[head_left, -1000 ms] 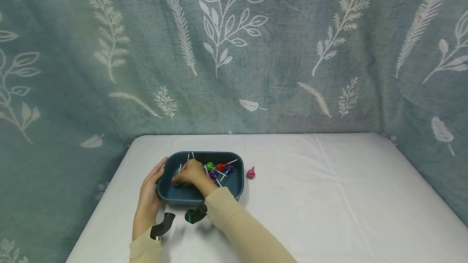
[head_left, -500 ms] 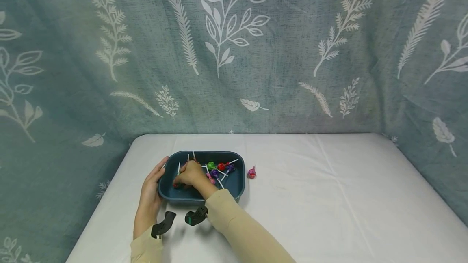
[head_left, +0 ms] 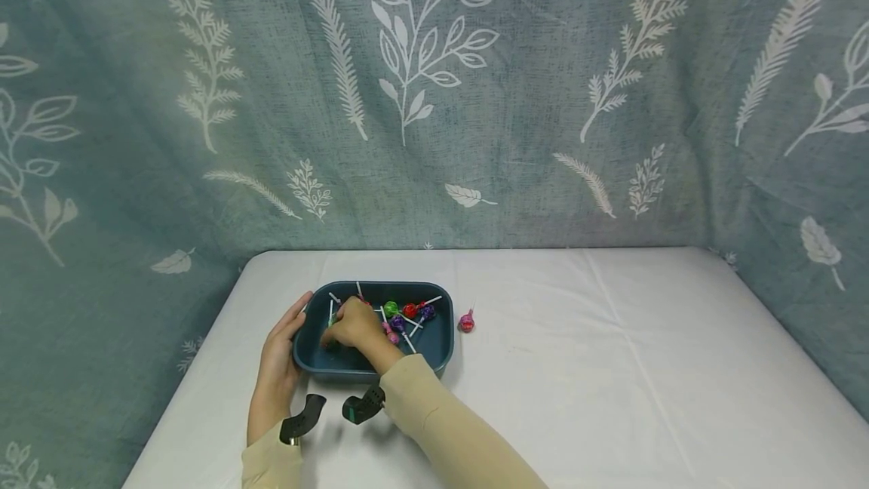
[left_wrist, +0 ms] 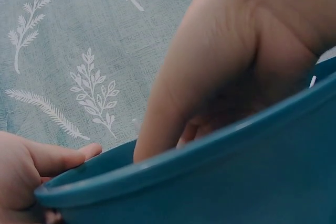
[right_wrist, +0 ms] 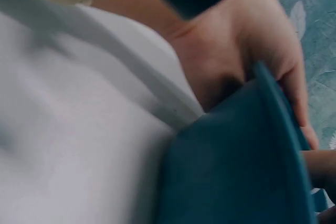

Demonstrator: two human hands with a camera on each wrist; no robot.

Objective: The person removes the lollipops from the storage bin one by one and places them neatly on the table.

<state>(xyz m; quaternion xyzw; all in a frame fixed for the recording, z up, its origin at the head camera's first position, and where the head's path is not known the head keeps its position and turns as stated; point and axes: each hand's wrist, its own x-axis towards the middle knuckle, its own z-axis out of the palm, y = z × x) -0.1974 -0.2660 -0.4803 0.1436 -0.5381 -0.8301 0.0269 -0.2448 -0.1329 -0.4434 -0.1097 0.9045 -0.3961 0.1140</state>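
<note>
A dark blue plastic tub (head_left: 414, 373) stands on the white table, with several wrapped lollipops in it. Green (head_left: 391, 309), red (head_left: 410, 310), purple (head_left: 397, 323) and pink lollipops (head_left: 393, 337) lie to the right in the tub. My left hand (head_left: 278, 357) rests along the outside of its left end, fingers fairly straight. Inside, my right hand (head_left: 356, 324) reaches down at the left part, among white sticks (head_left: 331, 311). In the left wrist view the tub's rim (left_wrist: 173, 160) hides the right fingertips, so what they touch or hold is unclear.
A pink lollipop (head_left: 466, 321) lies on the white tablecloth (head_left: 577, 368) just right of the tub. Black wrist camera mounts (head_left: 303, 419) stick out near both sleeves. Behind the table hangs a green-grey leaf-patterned curtain (head_left: 529, 96).
My right fingers have shifted slightly in the tub's left part. A white stick at the back left now tilts left, and the red lollipop by the fingertips is out of sight. The left hand stays put.
</note>
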